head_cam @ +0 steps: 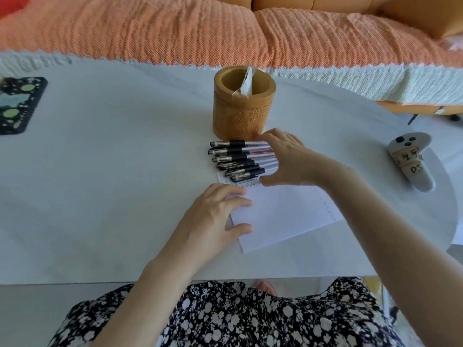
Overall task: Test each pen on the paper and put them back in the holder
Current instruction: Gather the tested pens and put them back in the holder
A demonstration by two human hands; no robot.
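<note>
centre frame: row of capped pens (235, 159) lies on the bench (112, 171), just below the bamboo holder (240, 113), its lower pens over the paper's (283, 216) top edge.
right hand (288, 159): spread wide across the pens' right ends, index finger at the top pen, thumb by the lowest; nothing pinched, as far as visible.
left hand (215, 214): fingers loosely bent, resting on the paper's left edge.
risks:
- a squeeze on the whole row likely rolls or scatters pens leftward.
- pens on the sheet may drag it.
- clear wrapper (244, 83) in the holder may obstruct returns.
</note>
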